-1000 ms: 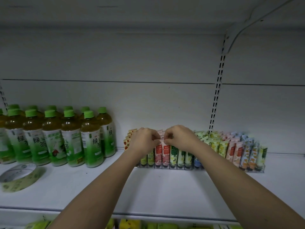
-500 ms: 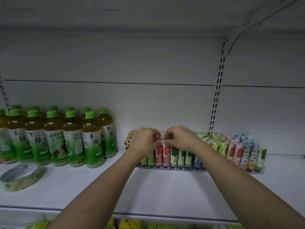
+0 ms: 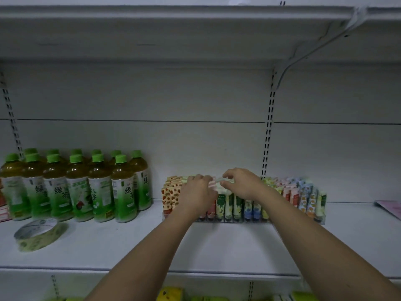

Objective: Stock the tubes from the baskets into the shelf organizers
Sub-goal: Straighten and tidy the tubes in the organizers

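Observation:
A wire shelf organizer (image 3: 219,220) on the white shelf (image 3: 217,246) holds rows of small upright tubes (image 3: 230,205) in orange-spotted, red, green, blue and yellow prints. My left hand (image 3: 198,193) reaches over the red and pink rows, its curled fingers pinching the crimped tops of tubes there. My right hand (image 3: 240,183) hovers just right of it over the green rows, fingers curled, thumb and forefinger pinching the top of a pale green tube (image 3: 223,181). The tubes under both hands are partly hidden. No basket is in view.
Green-capped tea bottles (image 3: 78,185) stand in rows at the left. A roll of tape (image 3: 38,233) lies in front of them. A pink flat item (image 3: 390,207) lies at the far right. A slotted upright (image 3: 268,137) and bracket rise behind the organizer. Yellow packs show on the shelf below.
Both hands stay over the middle rows. My right hand's fingers have spread and lifted a little, and my head has tilted so more of the upper shelf shows.

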Demonstrator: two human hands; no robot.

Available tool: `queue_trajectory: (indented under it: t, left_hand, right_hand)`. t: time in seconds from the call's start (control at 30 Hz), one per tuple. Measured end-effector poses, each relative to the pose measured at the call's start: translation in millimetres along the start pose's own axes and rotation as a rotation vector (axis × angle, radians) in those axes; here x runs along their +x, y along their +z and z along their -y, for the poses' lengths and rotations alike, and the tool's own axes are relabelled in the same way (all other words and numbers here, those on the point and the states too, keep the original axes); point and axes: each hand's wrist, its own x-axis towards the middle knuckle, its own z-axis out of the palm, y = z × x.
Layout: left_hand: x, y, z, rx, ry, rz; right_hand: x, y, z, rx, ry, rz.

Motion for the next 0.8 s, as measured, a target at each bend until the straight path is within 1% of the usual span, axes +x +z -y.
queue_trajectory:
  t: [0.1,0.27,0.33,0.43,0.6,0.8]
  left_hand:
    - [7,-1,-37,-0.12,0.082,-0.038]
    - [27,19,-107,-0.301,0.157,-0.014]
    - [38,32,-134,-0.34,0.168,0.018]
    - [57,53,-169,-0.338,0.184,0.051]
    - [83,79,-210,-0.268,0.199,0.072]
    - [99,100,-235,-0.102,0.179,0.166]
  right_hand:
    - [-13,-15,-24,0.007,0.025,-0.047]
    - [-34,-44,-95,0.067,0.075,-0.161]
    - [-42,-57,-129,0.1,0.104,-0.211]
    - [-54,-69,-174,0.106,0.159,-0.26]
    - [-62,-74,-219,0.074,0.163,-0.201]
    - [-60,-77,-245,-0.001,0.123,-0.01]
